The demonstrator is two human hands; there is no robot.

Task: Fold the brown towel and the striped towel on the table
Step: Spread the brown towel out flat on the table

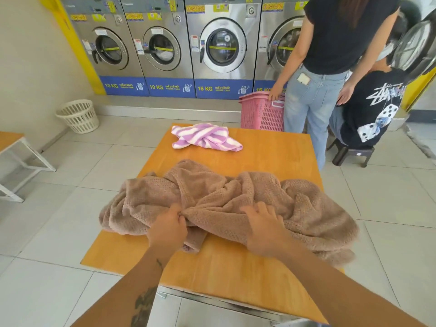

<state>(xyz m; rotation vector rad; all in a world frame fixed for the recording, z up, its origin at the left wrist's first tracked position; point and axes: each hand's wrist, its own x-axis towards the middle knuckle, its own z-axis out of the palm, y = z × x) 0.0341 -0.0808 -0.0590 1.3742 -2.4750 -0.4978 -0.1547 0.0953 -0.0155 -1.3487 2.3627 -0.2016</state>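
From the head view I see the rumpled brown waffle-textured towel [226, 204] heaped across the near half of the orange wooden table [271, 149], its left and right ends spilling over the table's side edges. My left hand [168, 228] is at the towel's near edge, left of centre, with fingers pinched closed on a fold of the cloth. My right hand [264, 228] lies just beside it to the right, palm down on top of the towel with the fingers spread apart and flat; it presses the fabric and grips nothing. Both hands sit at the near middle of the heap, with most of the towel bunched beyond them and out to either side. The crumpled purple-and-white striped towel [206, 137] lies unfolded at the far left corner of the table, well apart from both hands and from the brown towel. Beyond the table stands a pink plastic laundry basket [260, 112] on the tiled floor, with a standing person in a black top and light jeans [330, 67] touching its rim.
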